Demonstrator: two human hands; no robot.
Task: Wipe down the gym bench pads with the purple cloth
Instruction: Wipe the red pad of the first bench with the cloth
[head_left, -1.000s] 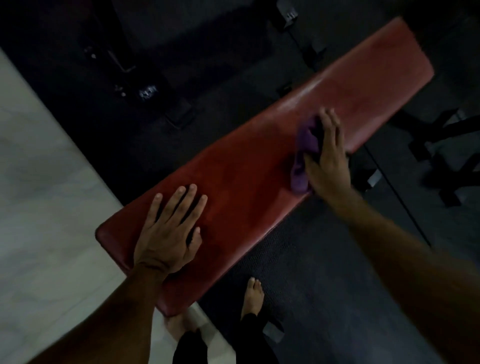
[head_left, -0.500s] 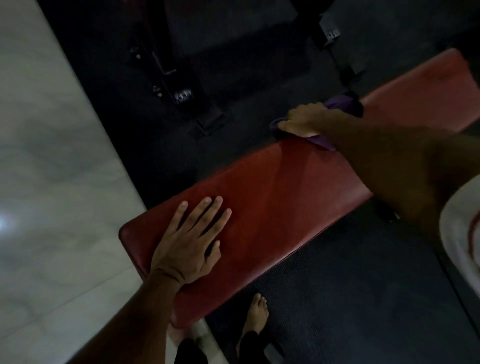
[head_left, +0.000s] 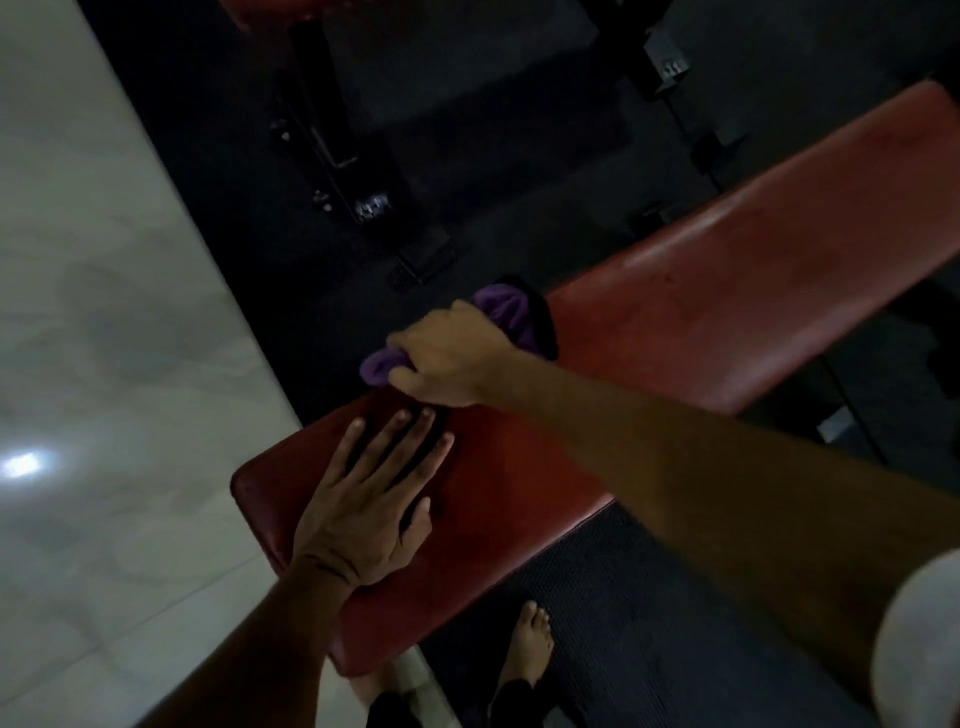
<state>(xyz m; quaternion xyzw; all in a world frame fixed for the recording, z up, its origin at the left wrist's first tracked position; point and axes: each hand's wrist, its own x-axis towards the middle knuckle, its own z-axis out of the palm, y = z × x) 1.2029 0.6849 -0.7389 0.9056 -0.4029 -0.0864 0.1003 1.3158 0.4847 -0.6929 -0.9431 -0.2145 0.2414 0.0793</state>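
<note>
Fingers (head_left: 400, 441) of the left hand (head_left: 363, 514) lie straight and spread, flat on the near end of the red bench pad (head_left: 727, 291), holding nothing; the palm seems to brace the body. Just past those fingertips, at the pad's far edge, the right hand (head_left: 447, 358) curls round the purple cloth (head_left: 506, 309), which bulges out at both sides of the fist and partly overhangs that edge. The right forearm crosses the pad from the near right. The pad's long axis runs from the near left corner up and away to the far right, so most of its surface lies to the right of the cloth, well beyond the left hand. The right hand is the one placed to sweep that way. Beyond the pad are a dark floor (head_left: 519, 130) and dim frame parts.
</note>
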